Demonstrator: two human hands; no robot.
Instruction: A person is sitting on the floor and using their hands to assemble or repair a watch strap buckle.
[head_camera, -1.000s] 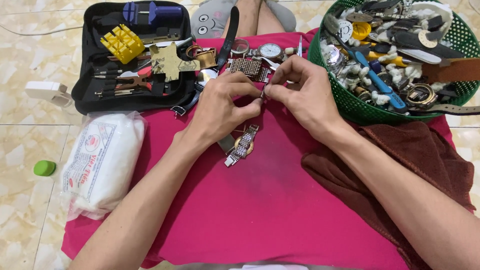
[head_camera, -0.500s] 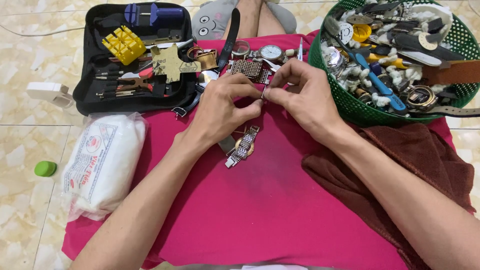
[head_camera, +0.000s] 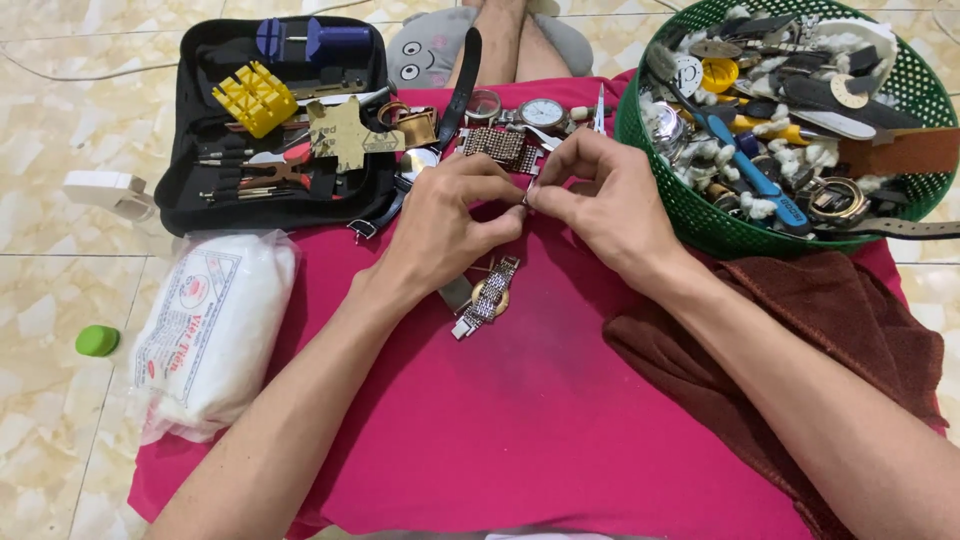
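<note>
- Head view, change against the earlier pictures: next to nothing is seen to have moved. Both hands are held at the same spot above the pink cloth (head_camera: 560, 430), fingertips together as before; the metal watch bracelet (head_camera: 487, 297) lies where it lay.
- Head view, governing relation: a very small metal part (head_camera: 526, 198) is pinched where the two hands meet. It lies at the fingertips of both, so neither hand is nearer. Its long axis cannot be told; it is too small and mostly covered.
- Left hand (head_camera: 455, 215): fingers are curled in, thumb and forefinger closed on the small part from the left. The remaining fingers are folded above it.
- Right hand (head_camera: 605, 195): thumb and forefinger are closed on the same part from the right, tips touching those of the left hand.
- Appearance of the part: only a short silvery glint is shown between the fingertips; its shape is not resolved.
- The bracelet is found just below the left hand, apart from it, flat on the cloth, its long axis running diagonally from upper right to lower left; silver links with a gold-toned middle are noted.
- Surroundings: an open black tool case (head_camera: 270, 120) is placed at the upper left, a green basket (head_camera: 700, 215) of watch parts at the upper right, a brown towel (head_camera: 830, 320) under the right forearm, a white plastic bag (head_camera: 215, 330) at the left.
</note>
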